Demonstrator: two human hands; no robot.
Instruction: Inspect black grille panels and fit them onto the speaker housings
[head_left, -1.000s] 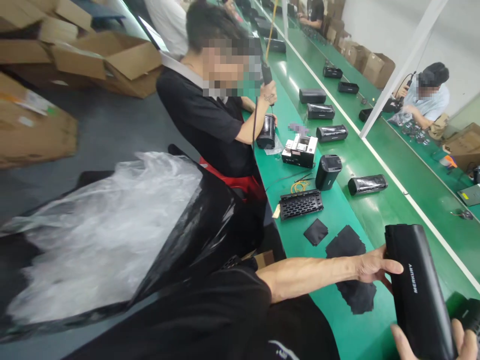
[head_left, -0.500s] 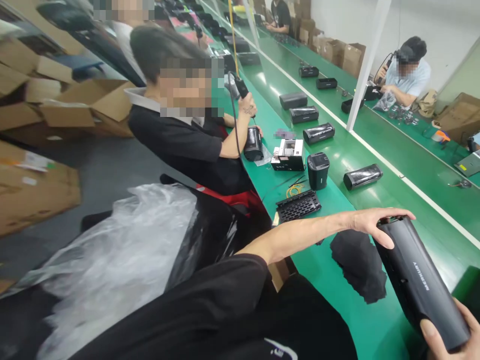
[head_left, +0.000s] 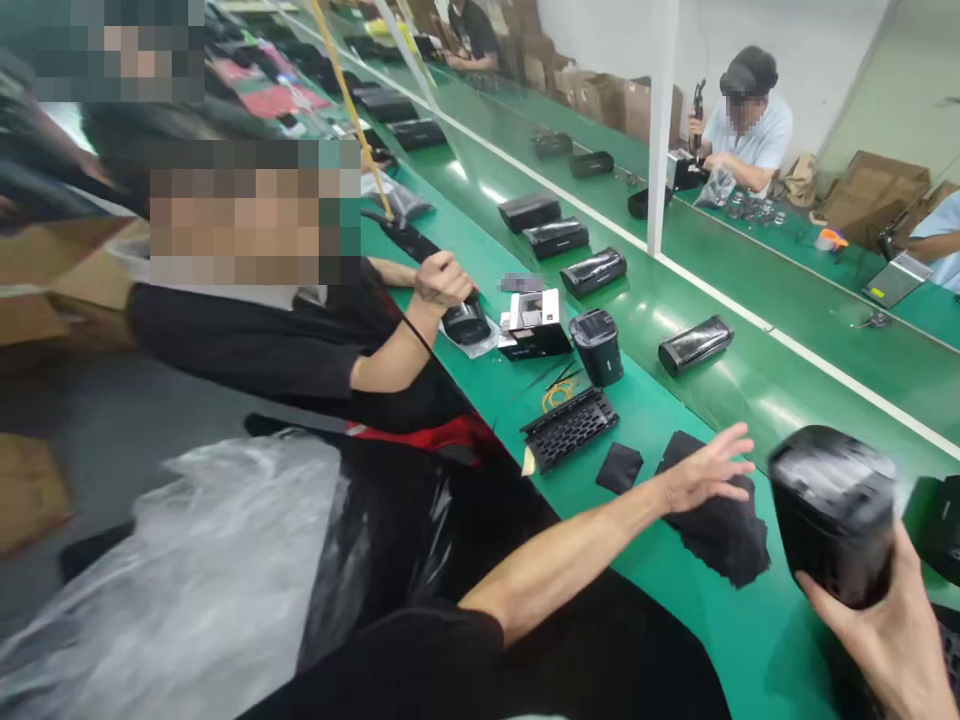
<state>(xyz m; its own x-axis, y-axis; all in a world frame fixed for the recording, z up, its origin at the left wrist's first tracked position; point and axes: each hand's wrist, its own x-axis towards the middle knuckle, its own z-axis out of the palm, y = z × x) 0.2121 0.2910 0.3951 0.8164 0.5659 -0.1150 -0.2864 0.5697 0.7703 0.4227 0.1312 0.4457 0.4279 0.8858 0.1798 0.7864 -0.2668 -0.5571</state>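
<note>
- The green tabletop [head_left: 675, 410] runs as a long belt from the near right corner far up into the room, split by a white line, with black units lying along it.
- A large clear plastic bag [head_left: 187, 580] fills the lower left, beside the person's black-clad lap.
- A co-worker in a black shirt sits just up the line, one hand [head_left: 442, 282] closed round a black tool [head_left: 409, 240] above a small black unit.
- The left arm stretches out from the lower middle, forearm bare and nearly straight, ending in the left hand [head_left: 701, 475].
- That left hand is spread wide, fingers fanned, palm down, holding nothing; it hovers over the black foam sheets [head_left: 724, 535] that lie flat on the tabletop, and whether it touches them I cannot tell.
- The black speaker body [head_left: 832, 515] is raised above the near right edge of the tabletop, one end turned toward the camera, blurred.
- The right hand [head_left: 889, 630] grips it from below, thumb along its underside, fingers wrapped round the far side.
- A black grille panel [head_left: 570, 428] lies flat further up, with a smaller black foam square [head_left: 619, 467] just beside it.
- An upright black speaker [head_left: 597, 346] stands near a coil of yellow wire [head_left: 559, 392].
</note>
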